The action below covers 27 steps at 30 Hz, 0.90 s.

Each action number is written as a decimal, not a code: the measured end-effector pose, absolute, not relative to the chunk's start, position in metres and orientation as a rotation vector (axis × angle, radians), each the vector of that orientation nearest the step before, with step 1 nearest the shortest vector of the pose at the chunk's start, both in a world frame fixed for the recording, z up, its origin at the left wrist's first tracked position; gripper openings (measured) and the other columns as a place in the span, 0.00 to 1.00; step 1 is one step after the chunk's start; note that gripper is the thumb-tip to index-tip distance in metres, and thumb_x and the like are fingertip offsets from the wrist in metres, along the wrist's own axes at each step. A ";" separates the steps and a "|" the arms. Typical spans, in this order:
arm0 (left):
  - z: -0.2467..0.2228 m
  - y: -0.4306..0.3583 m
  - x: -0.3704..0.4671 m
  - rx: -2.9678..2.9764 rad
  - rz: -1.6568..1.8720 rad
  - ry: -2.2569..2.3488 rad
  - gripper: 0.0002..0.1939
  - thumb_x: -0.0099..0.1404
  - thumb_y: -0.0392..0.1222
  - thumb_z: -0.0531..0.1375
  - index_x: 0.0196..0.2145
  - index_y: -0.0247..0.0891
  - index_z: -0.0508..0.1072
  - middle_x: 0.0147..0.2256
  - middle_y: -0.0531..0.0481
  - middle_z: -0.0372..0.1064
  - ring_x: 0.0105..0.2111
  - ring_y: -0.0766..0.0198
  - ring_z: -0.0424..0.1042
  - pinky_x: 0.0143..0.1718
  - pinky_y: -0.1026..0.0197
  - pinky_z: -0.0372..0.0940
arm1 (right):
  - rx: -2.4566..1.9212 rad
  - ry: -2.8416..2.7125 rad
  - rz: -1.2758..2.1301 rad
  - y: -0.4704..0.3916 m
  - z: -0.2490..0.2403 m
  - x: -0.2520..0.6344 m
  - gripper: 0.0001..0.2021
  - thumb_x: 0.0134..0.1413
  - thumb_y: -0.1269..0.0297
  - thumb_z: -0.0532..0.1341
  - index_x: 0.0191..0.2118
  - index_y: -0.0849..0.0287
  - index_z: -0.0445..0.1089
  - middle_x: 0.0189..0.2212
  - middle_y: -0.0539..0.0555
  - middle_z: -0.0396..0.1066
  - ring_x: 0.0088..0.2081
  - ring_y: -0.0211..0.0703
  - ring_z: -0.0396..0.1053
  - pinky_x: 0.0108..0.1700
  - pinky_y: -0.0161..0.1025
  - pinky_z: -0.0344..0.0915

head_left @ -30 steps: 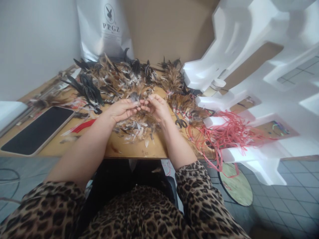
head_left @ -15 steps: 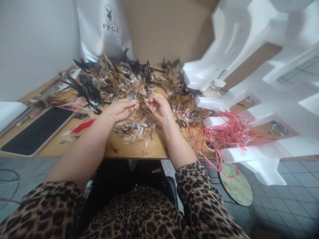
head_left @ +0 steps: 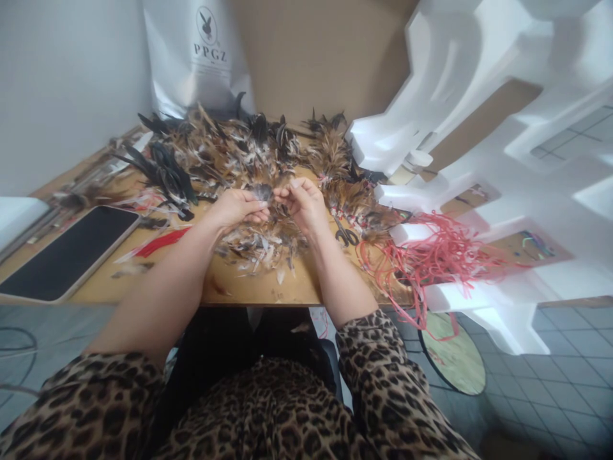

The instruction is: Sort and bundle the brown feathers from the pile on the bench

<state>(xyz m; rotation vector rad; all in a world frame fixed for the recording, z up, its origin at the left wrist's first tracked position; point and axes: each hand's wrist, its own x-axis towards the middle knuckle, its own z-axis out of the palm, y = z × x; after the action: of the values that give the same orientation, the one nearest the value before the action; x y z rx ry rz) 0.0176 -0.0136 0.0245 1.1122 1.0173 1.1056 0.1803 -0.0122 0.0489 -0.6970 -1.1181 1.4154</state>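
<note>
Near the middle of the wooden table (head_left: 306, 291), my left hand (head_left: 243, 209) pinches a small grey feather (head_left: 262, 191) between thumb and fingers. My right hand (head_left: 304, 203) is just to its right, thumb and fingers pressed together at the feather's side; what they grip is too small to make out. Brown and white loose feathers (head_left: 261, 249) lie below both hands. Behind them spreads a large heap of brown and black feathers (head_left: 215, 144). Black-handled scissors (head_left: 347, 236) rest right of my right hand.
A phone (head_left: 71, 252) and red strips (head_left: 163, 241) lie at left, near black feathers (head_left: 167, 172). Tangled pink-red ribbons (head_left: 435, 255) hang over white foam pieces (head_left: 517, 281) at right. A silvery bag (head_left: 201, 76) stands at the back. Below is a round disc (head_left: 454, 358).
My right hand has moved slightly left and up, closer to my left hand. The grey feather now shows darker between them.
</note>
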 end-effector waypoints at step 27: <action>0.024 -0.010 0.015 1.017 1.196 1.040 0.07 0.52 0.36 0.65 0.25 0.27 0.76 0.29 0.40 0.75 0.21 0.72 0.71 0.20 0.75 0.63 | -0.501 -1.354 1.624 -0.010 0.066 0.219 0.16 0.46 0.56 0.64 0.27 0.58 0.56 0.20 0.45 0.60 0.27 0.32 0.66 0.25 0.27 0.65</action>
<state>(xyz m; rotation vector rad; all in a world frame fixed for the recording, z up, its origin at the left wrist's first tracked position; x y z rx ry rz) 0.0150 -0.0105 0.0241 1.0173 1.0396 1.1960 0.2192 -0.0098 0.0663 -0.5011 -1.3542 1.6239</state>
